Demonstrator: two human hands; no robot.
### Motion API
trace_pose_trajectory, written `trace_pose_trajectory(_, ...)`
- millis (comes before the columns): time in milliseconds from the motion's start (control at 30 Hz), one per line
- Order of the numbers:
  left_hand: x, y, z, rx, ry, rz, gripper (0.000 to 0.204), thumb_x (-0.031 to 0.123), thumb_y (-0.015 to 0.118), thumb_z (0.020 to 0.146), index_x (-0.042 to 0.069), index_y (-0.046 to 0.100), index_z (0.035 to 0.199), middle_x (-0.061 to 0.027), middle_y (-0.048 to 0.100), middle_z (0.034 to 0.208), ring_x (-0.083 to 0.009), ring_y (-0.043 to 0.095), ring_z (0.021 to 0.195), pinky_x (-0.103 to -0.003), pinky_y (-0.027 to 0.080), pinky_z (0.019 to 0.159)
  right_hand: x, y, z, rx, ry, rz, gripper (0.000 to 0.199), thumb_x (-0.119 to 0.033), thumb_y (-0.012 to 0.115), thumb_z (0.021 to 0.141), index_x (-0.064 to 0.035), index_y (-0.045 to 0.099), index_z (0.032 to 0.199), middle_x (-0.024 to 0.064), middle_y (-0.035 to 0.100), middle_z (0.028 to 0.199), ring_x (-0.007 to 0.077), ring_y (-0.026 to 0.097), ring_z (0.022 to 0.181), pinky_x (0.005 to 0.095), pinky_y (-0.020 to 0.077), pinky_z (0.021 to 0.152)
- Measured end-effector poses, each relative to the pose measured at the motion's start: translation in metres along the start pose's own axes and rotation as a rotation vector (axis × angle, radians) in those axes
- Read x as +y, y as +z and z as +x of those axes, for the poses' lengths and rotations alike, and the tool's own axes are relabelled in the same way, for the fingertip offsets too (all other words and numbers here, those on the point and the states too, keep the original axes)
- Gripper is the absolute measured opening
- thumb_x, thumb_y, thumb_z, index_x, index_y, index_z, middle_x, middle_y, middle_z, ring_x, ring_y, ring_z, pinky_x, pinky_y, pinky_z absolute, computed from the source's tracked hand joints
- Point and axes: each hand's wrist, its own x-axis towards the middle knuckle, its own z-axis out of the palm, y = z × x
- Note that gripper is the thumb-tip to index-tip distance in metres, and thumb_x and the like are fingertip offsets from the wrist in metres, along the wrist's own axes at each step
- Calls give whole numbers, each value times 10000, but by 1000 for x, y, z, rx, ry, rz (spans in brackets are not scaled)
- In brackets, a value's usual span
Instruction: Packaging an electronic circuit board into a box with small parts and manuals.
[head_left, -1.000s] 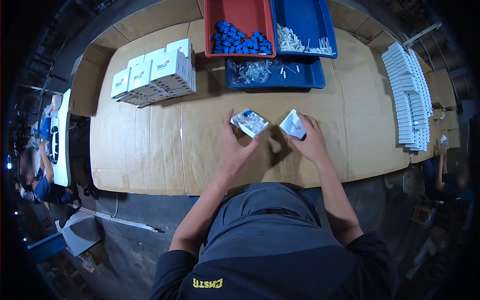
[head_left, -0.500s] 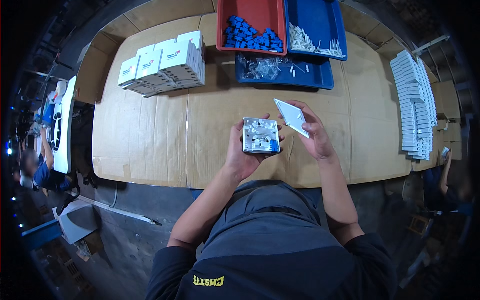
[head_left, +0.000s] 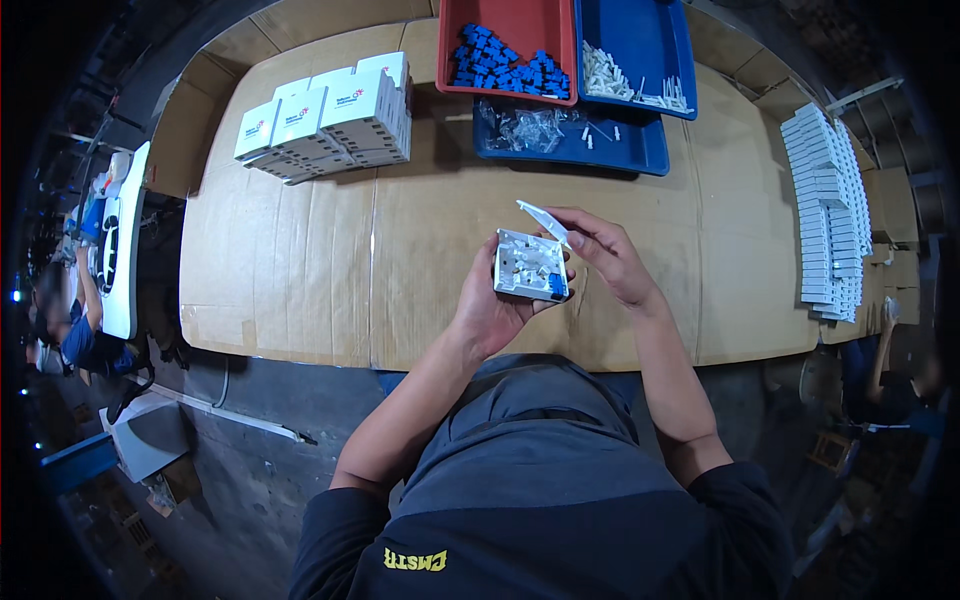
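Observation:
My left hand [head_left: 490,309] is closed round a square white plastic box base [head_left: 522,270], its open side facing up. Moulded parts show inside, and a small blue connector [head_left: 557,285] sits in the corner nearest my right side. Tilted over the far right edge of the base is a flat white cover [head_left: 543,222], gripped by my right hand [head_left: 610,257] along its right side. The cover's near end is close to the base; whether the two touch, I cannot tell. The fingertips of my left hand show past the base's right edge.
Stacked white boxes [head_left: 345,112] stand at the back left of the cardboard-covered table [head_left: 290,270]. At the back are a red tray [head_left: 505,20] of blue connectors and blue trays [head_left: 630,25] with white pins and clear bags. Tall stacks of white parts [head_left: 828,215] line the right. People work at both sides.
My right hand has brought the cover left and turned it steeply over the base. My left hand has tilted the base and shifted it slightly right.

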Motion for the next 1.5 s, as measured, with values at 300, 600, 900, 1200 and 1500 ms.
trace_pose_trajectory(300, -2, -6, 2, 24, 28, 44, 639, 531, 200, 1121, 56, 484, 1439, -144, 655, 1306, -324, 696, 1144, -460, 588, 962, 3, 7, -1, -20, 22, -76, 426, -216, 615, 1052, -13, 604, 1427, 34, 638, 1263, 98, 584, 1058, 231, 468, 857)
trace_pose_trajectory(600, -5, -12, 4, 25, 39, 55, 653, 550, 164, 1121, 75, 496, 1423, -131, 667, 1273, -284, 701, 1106, -399, 590, 831, 8, 6, -1, -90, 94, -75, 512, -334, 529, 1078, 33, 569, 1433, 123, 643, 1371, 208, 576, 1294, 327, 409, 1117)
trace_pose_trajectory(900, -10, -19, 6, 43, 38, 32, 650, 562, 204, 1115, 91, 450, 1489, -164, 618, 1360, -356, 666, 1167, -492, 569, 986, 14, 10, -4, 36, 140, -38, 454, -287, 437, 1114, 25, 598, 1402, 113, 674, 1304, 181, 601, 1226, 322, 433, 1084)
trace_pose_trajectory(1200, -9, -21, 4, -27, 14, 2, 689, 601, 279, 1093, 94, 440, 1529, -166, 604, 1398, -381, 647, 1208, -507, 548, 1019, 19, 0, 3, 96, 50, 427, 605, -407, 388, 1092, 33, 441, 1503, 222, 621, 1379, 325, 599, 1299, 476, 434, 1143)
trace_pose_trajectory(1500, -8, -20, 3, -40, -11, 16, 714, 620, 283, 1083, 116, 418, 1570, -166, 605, 1401, -359, 642, 1215, -497, 535, 1034, 11, 1, 4, 139, 89, 544, 641, -389, 308, 1033, 15, 439, 1513, 218, 611, 1402, 324, 637, 1231, 470, 449, 1129)
